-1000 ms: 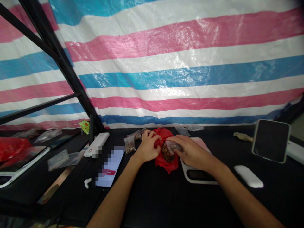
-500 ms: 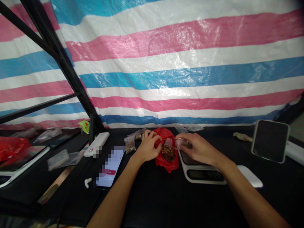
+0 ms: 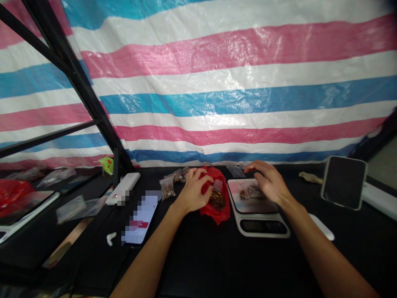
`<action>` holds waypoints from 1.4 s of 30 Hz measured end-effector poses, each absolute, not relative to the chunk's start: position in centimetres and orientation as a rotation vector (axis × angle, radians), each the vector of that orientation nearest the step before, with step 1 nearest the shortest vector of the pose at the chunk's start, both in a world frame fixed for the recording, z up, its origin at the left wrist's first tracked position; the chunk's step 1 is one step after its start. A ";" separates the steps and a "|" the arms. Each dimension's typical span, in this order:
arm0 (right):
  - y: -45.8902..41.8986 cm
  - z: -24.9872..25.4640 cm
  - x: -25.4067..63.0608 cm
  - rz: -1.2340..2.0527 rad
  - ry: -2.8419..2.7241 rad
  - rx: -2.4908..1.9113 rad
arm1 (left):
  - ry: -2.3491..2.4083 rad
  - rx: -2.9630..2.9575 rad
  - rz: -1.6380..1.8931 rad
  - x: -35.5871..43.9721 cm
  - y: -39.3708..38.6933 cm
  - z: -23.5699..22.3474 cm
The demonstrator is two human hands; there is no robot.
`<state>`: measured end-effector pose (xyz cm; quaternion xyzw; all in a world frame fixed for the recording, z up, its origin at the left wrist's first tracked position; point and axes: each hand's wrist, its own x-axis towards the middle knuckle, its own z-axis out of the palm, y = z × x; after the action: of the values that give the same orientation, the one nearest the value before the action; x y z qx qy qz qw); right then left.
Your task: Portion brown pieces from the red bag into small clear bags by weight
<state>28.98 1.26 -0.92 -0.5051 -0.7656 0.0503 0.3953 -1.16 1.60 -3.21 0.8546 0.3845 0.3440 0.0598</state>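
My left hand (image 3: 196, 191) is at the left side of a red plastic bag (image 3: 221, 216), its fingers curled over the rim. Inside the bag lie small brown dried pieces (image 3: 218, 202) and a little clear cup (image 3: 218, 184). My right hand (image 3: 270, 182) hovers over the right part of a white kitchen scale (image 3: 236, 219) with fingers apart and nothing in them. On the scale's plate rests a small clear bag of brown pieces (image 3: 251, 191), just left of that hand.
Small filled clear bags (image 3: 168, 188) sit left of my left hand. Further left are a phone (image 3: 142, 219), a white earbud (image 3: 111, 238) and a white power-bank-like block (image 3: 124, 188). A dark screen (image 3: 343, 183) stands at right. A black frame post (image 3: 116, 167) rises at left.
My right hand has let go of the small clear bag, which now lies on the scale, and has lifted off to the right. My left hand stays at the red bag.
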 end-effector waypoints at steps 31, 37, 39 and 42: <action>-0.1 -1.0 28.4 0.610 -2.175 -1.518 | 1.184 2.548 1.129 -1.1 1.8 -3.3; -0.1 -1.0 25.3 0.629 -1.935 -1.090 | 1.025 2.463 1.063 -0.4 1.0 -2.7; -0.2 -1.2 23.5 0.588 -1.833 -0.984 | 1.016 2.384 1.061 -0.2 1.0 -3.0; -0.5 -1.7 21.1 0.602 -1.768 -0.937 | 1.041 2.255 1.052 -0.1 1.3 -3.5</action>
<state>21.11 -0.54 -1.67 -0.3876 -0.7318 0.2493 0.5021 -0.11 1.27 -3.50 0.8155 0.3764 0.3805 0.2202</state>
